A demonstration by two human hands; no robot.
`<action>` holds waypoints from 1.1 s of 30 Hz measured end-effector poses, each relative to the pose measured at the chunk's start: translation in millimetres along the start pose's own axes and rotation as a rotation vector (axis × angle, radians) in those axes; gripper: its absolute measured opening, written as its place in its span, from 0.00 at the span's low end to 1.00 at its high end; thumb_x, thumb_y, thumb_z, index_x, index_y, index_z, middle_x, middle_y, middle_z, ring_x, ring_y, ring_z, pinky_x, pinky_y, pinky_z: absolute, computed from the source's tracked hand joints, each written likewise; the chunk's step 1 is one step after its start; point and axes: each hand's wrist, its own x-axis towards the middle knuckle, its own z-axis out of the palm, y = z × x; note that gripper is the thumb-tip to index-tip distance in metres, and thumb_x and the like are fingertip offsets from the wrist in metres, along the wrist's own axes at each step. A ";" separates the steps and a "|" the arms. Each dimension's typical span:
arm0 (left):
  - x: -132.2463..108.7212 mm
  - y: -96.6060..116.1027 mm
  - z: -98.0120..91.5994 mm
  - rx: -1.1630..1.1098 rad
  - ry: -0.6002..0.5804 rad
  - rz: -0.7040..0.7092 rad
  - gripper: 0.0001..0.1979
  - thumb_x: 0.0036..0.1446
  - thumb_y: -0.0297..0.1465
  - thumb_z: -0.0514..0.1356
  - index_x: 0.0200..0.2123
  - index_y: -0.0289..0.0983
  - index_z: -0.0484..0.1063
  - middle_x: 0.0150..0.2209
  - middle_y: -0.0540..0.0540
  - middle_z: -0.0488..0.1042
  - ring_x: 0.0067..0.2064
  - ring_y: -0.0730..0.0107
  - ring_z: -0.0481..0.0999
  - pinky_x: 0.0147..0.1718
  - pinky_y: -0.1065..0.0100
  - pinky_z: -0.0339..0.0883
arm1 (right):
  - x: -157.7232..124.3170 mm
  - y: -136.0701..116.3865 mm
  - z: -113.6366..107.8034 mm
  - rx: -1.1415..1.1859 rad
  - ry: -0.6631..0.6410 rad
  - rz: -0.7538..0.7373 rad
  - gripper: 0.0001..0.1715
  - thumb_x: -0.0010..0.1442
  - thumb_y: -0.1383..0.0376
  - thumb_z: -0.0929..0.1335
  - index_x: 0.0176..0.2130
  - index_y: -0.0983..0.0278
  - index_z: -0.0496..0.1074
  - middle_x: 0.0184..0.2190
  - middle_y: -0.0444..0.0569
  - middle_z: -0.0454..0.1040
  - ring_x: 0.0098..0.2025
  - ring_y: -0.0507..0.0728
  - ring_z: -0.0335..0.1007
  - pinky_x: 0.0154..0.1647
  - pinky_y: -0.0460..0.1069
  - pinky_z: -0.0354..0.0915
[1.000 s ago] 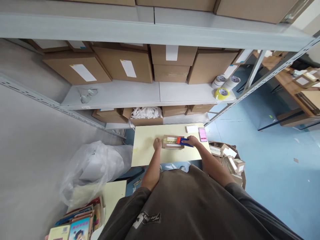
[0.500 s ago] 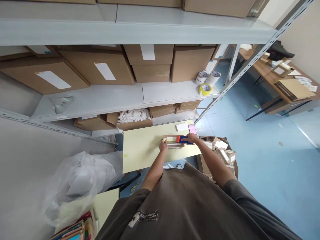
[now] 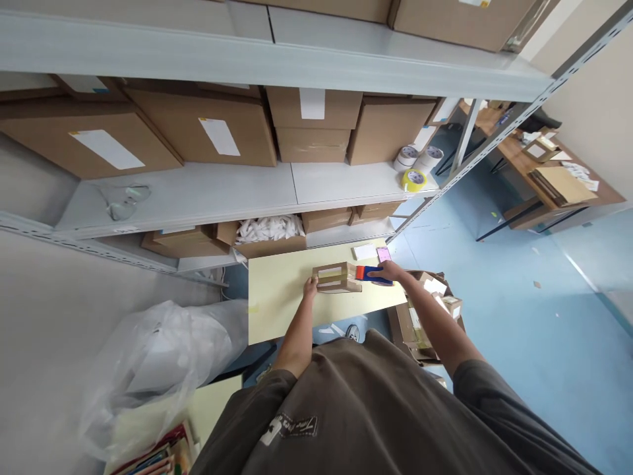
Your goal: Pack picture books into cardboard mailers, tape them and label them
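Observation:
A small cardboard box point(image 3: 337, 285) with a pale label lies on the pale yellow table point(image 3: 277, 310). My left hand point(image 3: 310, 286) grips the box at its left end. In my right hand point(image 3: 390, 271) is a blue and orange tape dispenser point(image 3: 372, 274), its orange head at the right end of the box. A strip of tape seems to run along the top of the box. Behind the dispenser lie a white pad point(image 3: 364, 251) and a pink-screened phone point(image 3: 383, 254).
A metal shelf point(image 3: 222, 198) with cardboard boxes and tape rolls point(image 3: 413, 179) rises beyond the table. To the right stands a large carton point(image 3: 403, 330) holding small boxes. Plastic-wrapped material point(image 3: 173, 349) sits at left. A wooden desk point(image 3: 608, 191) stands at far right.
The dispenser has moved right along the box, from over its top to its right end. My left hand has shifted slightly left, and the box appears tilted differently.

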 end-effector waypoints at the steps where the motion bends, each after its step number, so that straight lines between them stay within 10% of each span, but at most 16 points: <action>1: 1.6 -1.9 -6.5 -0.007 0.016 -0.019 0.22 0.66 0.51 0.58 0.44 0.37 0.78 0.40 0.40 0.84 0.46 0.57 0.83 0.43 0.66 0.72 | 2.1 -19.3 7.3 -0.035 0.016 -0.008 0.40 0.51 0.29 0.74 0.29 0.62 0.79 0.33 0.56 0.82 0.35 0.62 0.78 0.32 0.50 0.63; 10: -17.4 -2.3 -75.5 -0.085 0.103 0.130 0.22 0.73 0.46 0.51 0.53 0.40 0.79 0.56 0.42 0.83 0.58 0.59 0.80 0.56 0.64 0.72 | 20.6 -189.0 56.7 -0.300 -0.063 -0.051 0.41 0.57 0.31 0.72 0.45 0.63 0.82 0.45 0.58 0.84 0.46 0.64 0.81 0.38 0.49 0.68; 17: -37.9 12.0 -66.5 0.006 0.016 0.120 0.34 0.75 0.54 0.43 0.59 0.38 0.78 0.58 0.36 0.82 0.61 0.50 0.79 0.61 0.57 0.70 | 22.9 -221.8 48.5 -0.339 -0.094 -0.049 0.43 0.56 0.35 0.75 0.52 0.67 0.81 0.49 0.61 0.84 0.49 0.65 0.82 0.41 0.49 0.71; 25: -47.8 34.5 -7.7 0.231 0.035 0.079 0.34 0.77 0.51 0.37 0.59 0.42 0.78 0.54 0.39 0.84 0.54 0.52 0.82 0.53 0.58 0.72 | 9.4 -168.6 39.5 -0.278 -0.094 0.026 0.41 0.58 0.36 0.75 0.52 0.66 0.81 0.48 0.61 0.84 0.49 0.65 0.82 0.41 0.49 0.71; 33: -53.7 59.1 53.8 0.376 0.044 0.094 0.32 0.78 0.48 0.37 0.59 0.41 0.77 0.55 0.37 0.83 0.56 0.50 0.81 0.53 0.59 0.71 | -35.2 10.9 -1.1 -0.259 -0.019 0.115 0.38 0.61 0.34 0.72 0.44 0.66 0.84 0.44 0.63 0.84 0.45 0.66 0.82 0.38 0.50 0.67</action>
